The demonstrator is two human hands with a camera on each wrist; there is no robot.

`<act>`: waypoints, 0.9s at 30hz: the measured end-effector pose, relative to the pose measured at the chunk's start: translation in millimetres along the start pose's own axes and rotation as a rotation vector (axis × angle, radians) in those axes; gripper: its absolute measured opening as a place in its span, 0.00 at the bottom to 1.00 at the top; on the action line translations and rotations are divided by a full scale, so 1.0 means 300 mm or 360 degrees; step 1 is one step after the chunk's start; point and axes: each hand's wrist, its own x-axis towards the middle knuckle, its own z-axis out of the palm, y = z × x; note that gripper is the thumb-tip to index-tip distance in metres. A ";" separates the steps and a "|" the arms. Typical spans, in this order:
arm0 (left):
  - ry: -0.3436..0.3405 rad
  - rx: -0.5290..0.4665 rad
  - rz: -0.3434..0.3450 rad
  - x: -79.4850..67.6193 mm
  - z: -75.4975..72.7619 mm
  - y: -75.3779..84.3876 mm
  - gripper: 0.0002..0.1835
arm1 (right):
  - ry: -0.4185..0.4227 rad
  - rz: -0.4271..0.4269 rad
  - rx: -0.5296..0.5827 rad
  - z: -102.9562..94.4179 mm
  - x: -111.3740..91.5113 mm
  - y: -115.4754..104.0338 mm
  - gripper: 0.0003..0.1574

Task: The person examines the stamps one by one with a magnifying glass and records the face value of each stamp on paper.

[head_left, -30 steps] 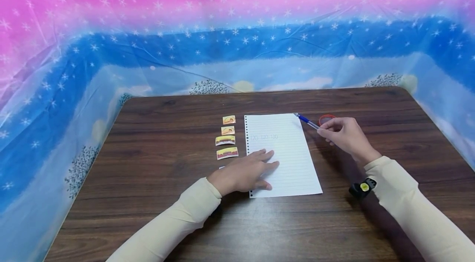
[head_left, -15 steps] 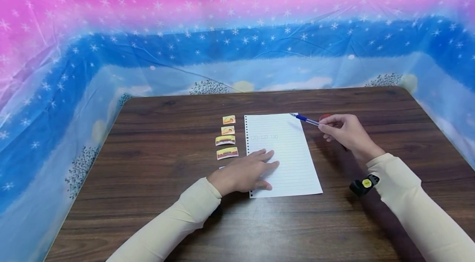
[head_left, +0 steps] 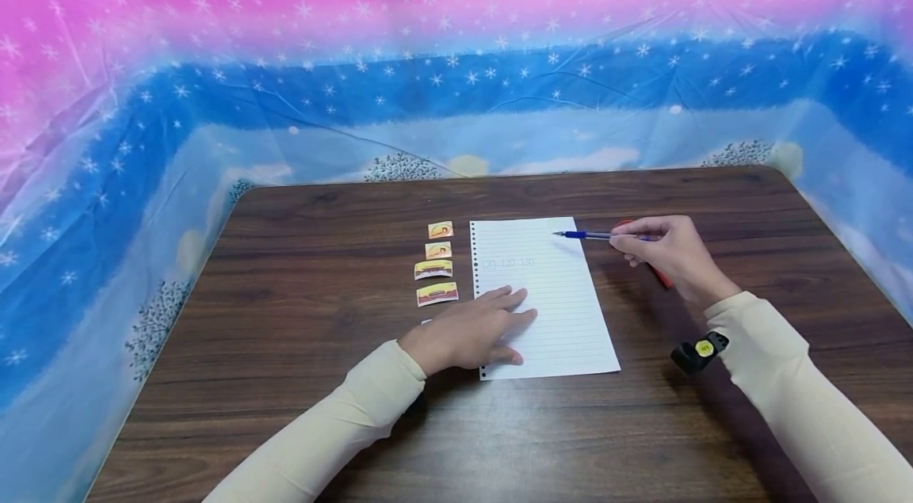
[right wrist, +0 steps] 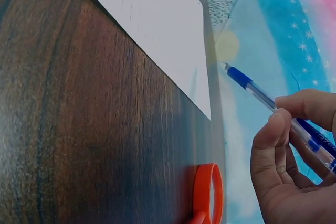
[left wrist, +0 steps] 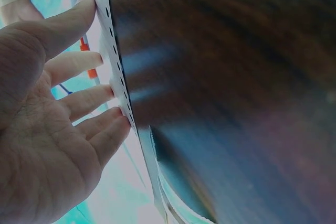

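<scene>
Head view: the pen (head_left: 588,235) is pinched between thumb and fingers of the right hand (head_left: 669,251), its long axis running nearly crosswise, the tip pointing left from the fingertips, over the far right part of the sheet (head_left: 569,329). The right wrist view shows that tip raised, apart from the sheet. Faint figures (head_left: 508,264) lie to the left of the tip and a little nearer, so that gap looks like the one that counts. The left hand (head_left: 472,329), fingers spread, rests on the sheet's near left part, closer to the figures than the right hand is
</scene>
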 end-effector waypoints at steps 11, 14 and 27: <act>-0.0003 0.0006 0.0002 0.000 0.003 -0.003 0.36 | 0.0046 -0.0012 0.0197 0.009 0.016 0.002 0.25; -0.0002 0.0012 0.0002 0.002 0.005 -0.003 0.36 | 0.0045 0.0006 0.0202 0.009 0.018 0.005 0.25; -0.0001 0.0006 0.0012 0.003 0.002 -0.003 0.36 | -0.0001 0.0006 0.0183 -0.007 0.017 0.002 0.24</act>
